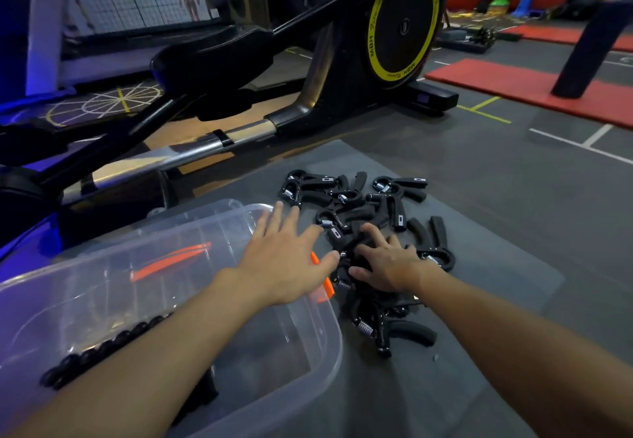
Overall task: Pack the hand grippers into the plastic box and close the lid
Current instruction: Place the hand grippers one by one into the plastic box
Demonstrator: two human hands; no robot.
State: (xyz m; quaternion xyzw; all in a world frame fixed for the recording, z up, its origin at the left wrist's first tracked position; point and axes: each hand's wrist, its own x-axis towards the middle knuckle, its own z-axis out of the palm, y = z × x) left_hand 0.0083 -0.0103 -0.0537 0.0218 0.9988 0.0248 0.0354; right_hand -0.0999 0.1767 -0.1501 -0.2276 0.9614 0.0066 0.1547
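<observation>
Several black hand grippers (370,211) with steel springs lie in a loose pile on a grey mat (496,266). A clear plastic box (318,341) stands open to the left of the pile, with an orange latch (327,287) on its near wall. My left hand (284,259) hovers over the box's right rim with its fingers spread and straight, holding nothing. My right hand (387,263) rests on the middle of the pile, fingers curled round a hand gripper. Another hand gripper (394,331) lies nearest me.
A black exercise machine with a yellow-ringed flywheel (404,23) and a steel rail (212,146) stands just behind the mat and box. Red mats (513,84) lie on the grey floor at the far right. A dark post (589,47) stands there too.
</observation>
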